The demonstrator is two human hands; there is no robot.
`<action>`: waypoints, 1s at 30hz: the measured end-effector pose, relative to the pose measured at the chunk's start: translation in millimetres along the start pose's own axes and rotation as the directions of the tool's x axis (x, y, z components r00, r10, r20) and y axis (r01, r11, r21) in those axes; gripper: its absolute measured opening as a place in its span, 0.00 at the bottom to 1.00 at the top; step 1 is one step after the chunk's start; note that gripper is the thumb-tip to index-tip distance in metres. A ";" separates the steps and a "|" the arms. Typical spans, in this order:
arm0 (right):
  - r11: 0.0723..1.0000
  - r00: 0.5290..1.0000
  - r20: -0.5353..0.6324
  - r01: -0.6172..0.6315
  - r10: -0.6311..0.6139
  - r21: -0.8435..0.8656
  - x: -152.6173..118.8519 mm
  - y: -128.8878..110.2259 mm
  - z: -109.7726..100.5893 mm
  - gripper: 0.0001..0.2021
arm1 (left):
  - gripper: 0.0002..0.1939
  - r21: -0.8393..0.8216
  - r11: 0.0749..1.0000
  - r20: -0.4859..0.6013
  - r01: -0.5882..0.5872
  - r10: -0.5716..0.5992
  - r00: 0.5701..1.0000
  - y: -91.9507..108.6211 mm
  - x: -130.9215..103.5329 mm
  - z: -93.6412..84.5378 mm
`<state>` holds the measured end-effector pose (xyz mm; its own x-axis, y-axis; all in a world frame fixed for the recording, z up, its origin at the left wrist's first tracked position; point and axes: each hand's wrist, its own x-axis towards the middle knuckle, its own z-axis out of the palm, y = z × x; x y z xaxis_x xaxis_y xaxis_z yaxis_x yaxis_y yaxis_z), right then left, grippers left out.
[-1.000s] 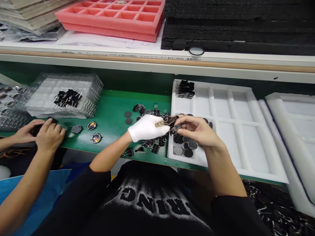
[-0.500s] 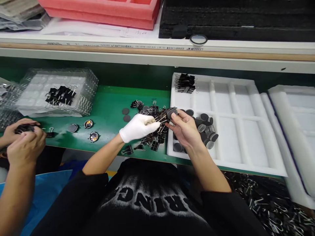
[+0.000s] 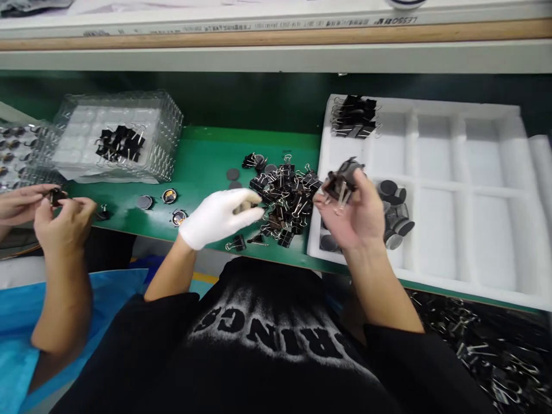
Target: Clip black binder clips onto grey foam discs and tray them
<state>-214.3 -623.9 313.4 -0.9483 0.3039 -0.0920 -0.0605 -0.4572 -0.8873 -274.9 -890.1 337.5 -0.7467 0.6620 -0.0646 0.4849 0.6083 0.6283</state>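
Observation:
My left hand [image 3: 222, 215], in a white glove with bare fingertips, is at the left side of a pile of black binder clips [image 3: 287, 192]. Its thumb and fingers are apart, and I see nothing between them. Over the near left corner of the white foam tray [image 3: 437, 181], my right hand [image 3: 356, 210] holds a dark round part [image 3: 349, 171] with binder clips on its rim. The clips' silver handles hang over the palm. Behind that hand, several dark round discs [image 3: 399, 218] lie in the tray, partly hidden.
Black binder clips [image 3: 356, 115] sit in the tray's far left corner. Stacked clear plastic trays [image 3: 166, 135] stand at left, with clips on top. Round parts [image 3: 169, 196] lie on the green table. A co-worker's hands [image 3: 64, 215] work at far left. More clips lie below at right.
My hands have moved apart: the left has let go of the clip handles, and the right has drawn the round part away to the right. The camera view has tilted down.

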 end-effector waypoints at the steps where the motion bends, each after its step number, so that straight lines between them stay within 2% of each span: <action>1: 1.000 1.000 0.015 -0.003 0.003 0.007 -1.7 -3.5 -1.8 0.12 | 0.21 0.075 0.996 -0.002 0.043 -0.043 0.999 -7.3 -16.2 2.6; 3: 0.998 0.999 0.025 -0.029 0.028 0.048 -6.7 -8.0 -3.0 0.11 | 0.23 0.228 0.962 0.012 0.147 -0.154 0.988 -21.1 -47.7 17.0; 6: 0.989 0.996 -0.016 -0.080 0.082 0.127 -16.7 -6.4 1.8 0.11 | 0.24 0.430 0.848 -0.034 0.309 -0.327 0.945 -36.3 -81.2 52.0; 8: 0.986 0.992 -0.016 -0.121 0.123 0.113 -23.8 -0.8 7.5 0.13 | 0.21 0.457 0.812 -0.077 0.364 -0.371 0.925 -40.9 -90.1 71.8; 10: 0.984 0.984 0.037 -0.173 0.172 0.034 -30.6 5.9 13.5 0.14 | 0.21 0.358 0.856 -0.142 0.374 -0.346 0.928 -39.3 -89.1 81.4; 12: 0.975 0.966 0.139 -0.207 0.217 -0.083 -37.2 11.8 19.3 0.14 | 0.21 0.179 0.926 -0.276 0.332 -0.277 0.921 -30.7 -81.0 80.3; 15: 0.956 0.921 0.317 -0.148 0.226 -0.252 -45.4 17.6 26.8 0.13 | 0.19 -0.021 0.989 -0.463 0.146 -0.139 0.875 -8.2 -62.6 68.7; 16: 0.950 0.906 0.363 -0.112 0.218 -0.291 -47.4 18.7 28.4 0.12 | 0.19 -0.034 0.998 -0.482 0.060 -0.069 0.873 -0.1 -56.2 64.9; 18: 0.940 0.894 0.404 -0.052 0.193 -0.336 -49.7 19.4 29.2 0.11 | 0.18 -0.008 0.993 -0.455 -0.114 0.098 0.885 13.3 -44.8 59.1; 20: 0.939 0.912 0.383 -0.009 0.149 -0.344 -50.3 17.8 26.2 0.12 | 0.16 0.017 0.977 -0.422 -0.211 0.198 0.885 21.5 -36.1 55.3; 21: 0.941 0.921 0.369 0.011 0.122 -0.338 -50.2 16.1 23.5 0.12 | 0.13 0.015 0.979 -0.425 -0.203 0.190 0.885 23.9 -32.7 53.7; 23: 0.942 0.927 0.368 0.052 0.079 -0.331 -49.3 11.1 17.0 0.13 | 0.10 -0.018 0.995 -0.444 -0.102 0.083 0.892 27.3 -27.5 50.0; 25: 0.935 0.918 0.392 0.088 0.057 -0.343 -48.0 5.0 11.1 0.12 | 0.14 -0.068 0.998 -0.400 -0.009 -0.020 0.916 30.9 -23.6 45.8; 28: 0.922 0.905 0.423 0.128 0.042 -0.365 -45.4 -3.0 6.4 0.11 | 0.17 -0.123 0.992 -0.270 -0.022 -0.012 0.963 38.2 -19.9 40.1; 30: 0.914 0.895 0.445 0.152 0.035 -0.377 -43.9 -6.2 6.3 0.10 | 0.17 -0.153 0.987 -0.231 -0.056 0.019 0.973 42.5 -18.5 38.5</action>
<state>-174.2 -639.7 325.8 -0.9894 -0.1157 0.0881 -0.0820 -0.0565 -0.9950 -222.9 -859.6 335.6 -0.8220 0.5549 0.1282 0.4507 0.4963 0.7420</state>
